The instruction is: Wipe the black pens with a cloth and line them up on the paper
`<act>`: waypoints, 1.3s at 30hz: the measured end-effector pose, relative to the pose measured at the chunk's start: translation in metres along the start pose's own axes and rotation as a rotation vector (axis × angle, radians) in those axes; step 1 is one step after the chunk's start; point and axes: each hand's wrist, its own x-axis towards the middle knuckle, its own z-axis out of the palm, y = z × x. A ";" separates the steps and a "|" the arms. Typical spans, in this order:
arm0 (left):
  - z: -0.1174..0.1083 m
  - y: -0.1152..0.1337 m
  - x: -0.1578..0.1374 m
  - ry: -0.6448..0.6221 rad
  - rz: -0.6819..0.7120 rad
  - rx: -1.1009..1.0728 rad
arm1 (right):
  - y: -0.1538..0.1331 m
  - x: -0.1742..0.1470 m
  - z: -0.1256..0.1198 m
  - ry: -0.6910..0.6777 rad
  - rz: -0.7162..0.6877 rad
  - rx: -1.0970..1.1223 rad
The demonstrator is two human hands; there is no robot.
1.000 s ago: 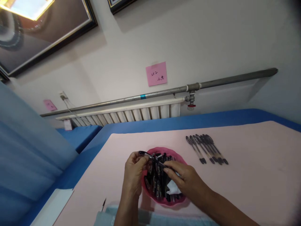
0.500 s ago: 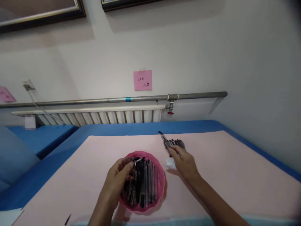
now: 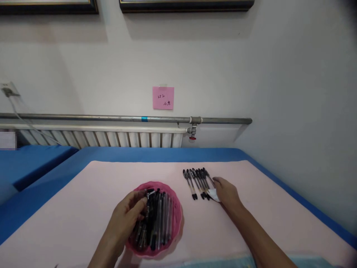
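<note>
A round pink basket with a wavy rim holds many black and clear pens. My left hand is over its left side, thumb and fingers closed on a dark pen with a silvery clip. Further right, a slanting row of capped pens lies on the pink sheet. My right hand is at the right end of this row, its fingertips at the lower part of the last pen. A crumpled white tissue shows beneath its closed fingers.
The pink sheet covers a blue-edged table. Behind it are a white radiator, a metal pipe and a valve with a red handle. A pink note is taped to the wall.
The pen that stuck up from my right hand now is no longer raised, and the pen row shows more fully. My right hand has moved to the row's right end. The view has shifted.
</note>
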 end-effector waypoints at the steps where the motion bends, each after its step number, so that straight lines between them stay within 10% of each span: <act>1: 0.001 0.000 0.000 -0.003 -0.001 0.005 | 0.000 -0.001 0.001 -0.003 0.006 0.007; 9: -0.016 0.012 -0.002 0.074 0.017 0.034 | -0.034 -0.014 -0.005 -0.053 0.125 0.204; 17: -0.029 -0.001 0.010 0.171 0.119 0.290 | -0.120 -0.098 0.030 -0.556 -0.018 0.565; 26: -0.013 -0.007 0.007 -0.017 0.135 0.830 | -0.113 -0.113 0.047 -0.557 -0.128 0.565; 33: -0.007 -0.006 0.007 0.100 0.195 1.210 | -0.114 -0.114 0.047 -0.567 -0.102 0.587; 39: 0.011 -0.011 0.004 -0.019 0.252 1.200 | -0.112 -0.114 0.049 -0.576 -0.070 0.630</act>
